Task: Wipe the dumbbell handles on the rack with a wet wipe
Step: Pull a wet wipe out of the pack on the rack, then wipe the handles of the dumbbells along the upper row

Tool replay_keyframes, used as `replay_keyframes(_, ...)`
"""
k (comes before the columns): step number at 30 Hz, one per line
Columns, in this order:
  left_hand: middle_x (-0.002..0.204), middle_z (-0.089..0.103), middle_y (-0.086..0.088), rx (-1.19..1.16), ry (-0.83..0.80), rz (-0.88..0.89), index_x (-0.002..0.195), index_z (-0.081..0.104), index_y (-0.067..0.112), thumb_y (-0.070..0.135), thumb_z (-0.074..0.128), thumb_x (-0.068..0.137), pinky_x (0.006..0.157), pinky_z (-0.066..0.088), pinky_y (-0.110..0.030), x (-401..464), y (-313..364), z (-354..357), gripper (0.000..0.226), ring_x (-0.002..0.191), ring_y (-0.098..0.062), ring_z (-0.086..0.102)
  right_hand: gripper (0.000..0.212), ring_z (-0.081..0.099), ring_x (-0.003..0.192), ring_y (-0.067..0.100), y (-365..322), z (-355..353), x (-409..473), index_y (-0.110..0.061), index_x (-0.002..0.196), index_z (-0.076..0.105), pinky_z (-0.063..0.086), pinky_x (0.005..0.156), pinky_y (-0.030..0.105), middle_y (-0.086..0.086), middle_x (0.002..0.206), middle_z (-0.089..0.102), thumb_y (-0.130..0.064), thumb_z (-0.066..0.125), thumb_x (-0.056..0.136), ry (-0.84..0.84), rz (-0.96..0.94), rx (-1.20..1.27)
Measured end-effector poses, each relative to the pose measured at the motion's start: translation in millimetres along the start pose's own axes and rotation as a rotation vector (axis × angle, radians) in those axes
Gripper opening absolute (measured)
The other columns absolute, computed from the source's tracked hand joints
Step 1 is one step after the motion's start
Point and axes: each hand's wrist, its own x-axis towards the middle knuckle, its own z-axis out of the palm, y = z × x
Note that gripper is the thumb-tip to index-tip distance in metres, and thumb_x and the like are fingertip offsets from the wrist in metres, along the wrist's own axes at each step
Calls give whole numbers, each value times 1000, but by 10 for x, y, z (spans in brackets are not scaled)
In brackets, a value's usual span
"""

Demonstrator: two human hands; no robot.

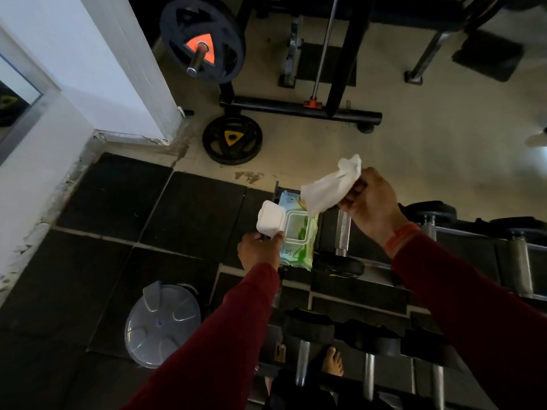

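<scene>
A green pack of wet wipes (pixel 299 235) lies on the left end of the dumbbell rack (pixel 358 291), its white lid (pixel 270 218) flipped open. My left hand (pixel 259 251) grips the lid's near edge. My right hand (pixel 370 199) pinches a white wet wipe (pixel 331 184) above the pack, its lower end near the pack's opening. A dumbbell with a knurled steel handle (pixel 342 229) sits just right of the pack. More dumbbell handles (pixel 519 261) show on the right and on the lower tier (pixel 368 377).
A clear plastic round lid (pixel 162 321) lies on the black floor mats at lower left. Weight plates (pixel 232 140) and a barbell stand (pixel 299 109) stand beyond the rack. A white wall (pixel 44 158) runs along the left. A bare foot (pixel 333 361) shows below the rack.
</scene>
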Motion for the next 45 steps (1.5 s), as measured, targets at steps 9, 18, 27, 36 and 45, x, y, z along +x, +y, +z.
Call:
replay_keyframes(9, 124, 53, -7, -154, 110, 117, 120, 49, 14, 24, 88, 73, 79, 47, -30, -484, 167, 79, 62, 106, -23, 58, 19, 67, 105, 26, -48, -479, -330, 4, 108, 62, 56, 94, 34, 17, 112, 69, 3, 51, 92, 27, 59, 31)
replay_keyframes(18, 99, 69, 16, 155, -455, 480, 108, 74, 26, 25, 81, 81, 95, 52, -23, -798, -2, 288, 28, 94, 6, 62, 16, 73, 89, 15, 337, -1096, -233, -12, 94, 74, 59, 89, 38, 2, 95, 75, -21, 79, 83, 179, 36, -925)
replay_keyframes(27, 108, 74, 8, 393, -484, 595, 118, 72, 28, 29, 87, 74, 100, 51, -34, -808, 63, 290, 47, 102, -7, 65, 19, 56, 87, 5, 528, -1083, -115, -26, 114, 70, 42, 70, 15, -8, 110, 68, -29, 58, 99, 6, -69, -1579)
replay_keyframes(36, 95, 75, 12, 403, -429, 564, 104, 76, 28, 25, 92, 64, 93, 54, -35, -808, 135, 303, 44, 91, -4, 66, 31, 67, 100, 20, 408, -1039, 22, -14, 109, 74, 53, 94, 33, 5, 107, 71, -39, 69, 91, -205, 161, -1744)
replay_keyframes(45, 111, 74, 6, 346, -407, 481, 114, 74, 21, 17, 92, 63, 101, 50, -32, -837, 163, 313, 54, 100, -6, 64, 25, 54, 64, 7, 630, -969, 235, -12, 90, 63, 36, 48, 21, -1, 77, 58, -33, 76, 86, 172, 228, -1566)
